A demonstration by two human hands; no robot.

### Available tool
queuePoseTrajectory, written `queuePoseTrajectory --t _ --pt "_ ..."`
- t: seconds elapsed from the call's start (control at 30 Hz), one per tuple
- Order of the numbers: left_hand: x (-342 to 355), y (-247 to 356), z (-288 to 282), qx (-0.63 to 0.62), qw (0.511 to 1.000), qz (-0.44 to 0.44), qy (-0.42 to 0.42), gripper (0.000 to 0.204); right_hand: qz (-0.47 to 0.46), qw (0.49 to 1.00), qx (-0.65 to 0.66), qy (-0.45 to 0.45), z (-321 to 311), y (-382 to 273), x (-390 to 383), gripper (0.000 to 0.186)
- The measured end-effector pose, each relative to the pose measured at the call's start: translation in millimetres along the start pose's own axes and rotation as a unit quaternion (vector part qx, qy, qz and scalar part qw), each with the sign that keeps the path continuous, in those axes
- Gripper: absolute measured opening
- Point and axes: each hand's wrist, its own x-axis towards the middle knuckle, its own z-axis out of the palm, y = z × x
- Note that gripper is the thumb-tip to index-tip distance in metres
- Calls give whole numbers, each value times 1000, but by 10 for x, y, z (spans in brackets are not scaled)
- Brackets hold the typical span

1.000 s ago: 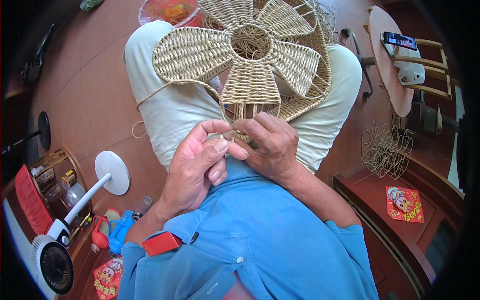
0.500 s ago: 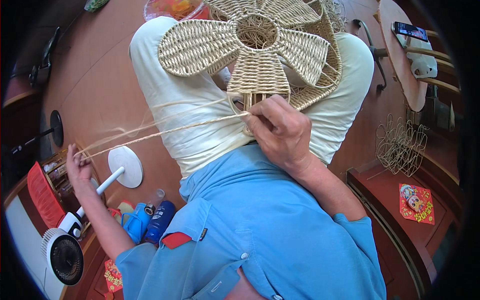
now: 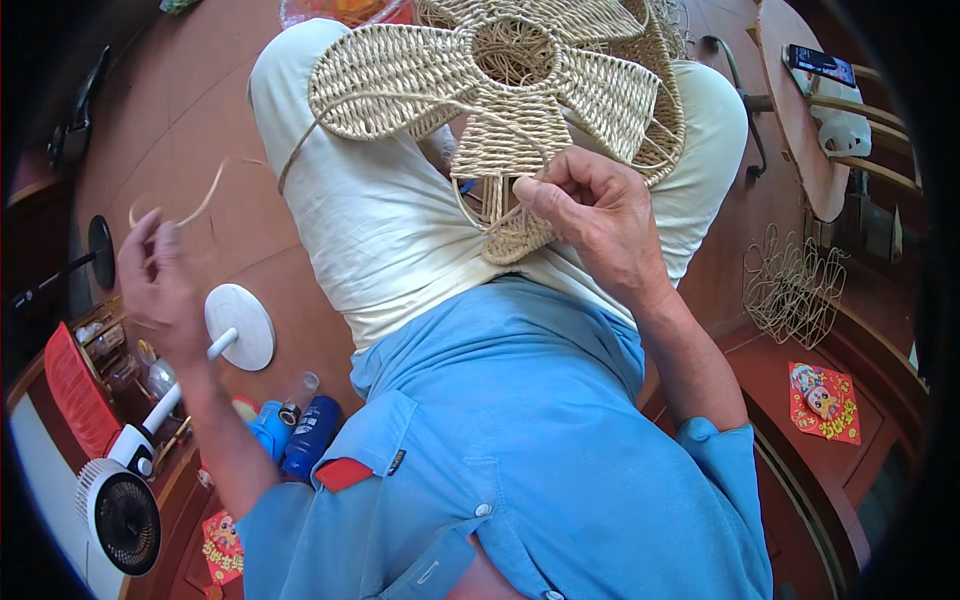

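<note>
A flower-shaped woven straw piece (image 3: 395, 85), with broad petals round a circular opening, rests across my lap. The petal nearest me shows bare frame rods (image 3: 493, 200) between its woven inner part and its woven tip (image 3: 515, 240). My right hand (image 3: 600, 215) is closed in a pinch beside those rods, on a straw cord. That straw cord (image 3: 400, 96) runs slack over the left petal, down past my knee and out to the left. My left hand (image 3: 160, 275) is raised at the far left with bent fingers, smeared by motion. Cord passes at its fingertips; its grip is unclear.
A white fan (image 3: 125, 515) stands at lower left, near a round white base (image 3: 240, 327) and a blue bottle (image 3: 312, 437). Bent wire frames (image 3: 795, 290) lie at right. A phone (image 3: 820, 64) rests on the wooden table (image 3: 800, 130). A red-rimmed container (image 3: 345, 10) is beyond my knees.
The cord, stretched taut between my hands before, is now slack and curves over the petal. My left hand has risen slightly. My right hand has shifted a little right, uncovering the woven tip.
</note>
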Motion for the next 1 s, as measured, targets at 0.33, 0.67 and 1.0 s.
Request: queuePoseTrajectory --t 0.33,0.67,1.0 --pt "-714 2195 1015 -250 922 184 -230 22 -7 1000 -25 1 -36 26 -2 22" --pt "-733 2298 1144 -302 892 -16 -336 11 -39 999 -29 -5 -70 64 -20 23" --pt "-798 2398 1272 -221 920 240 -219 24 -168 964 -204 30 -50 25 11 22"
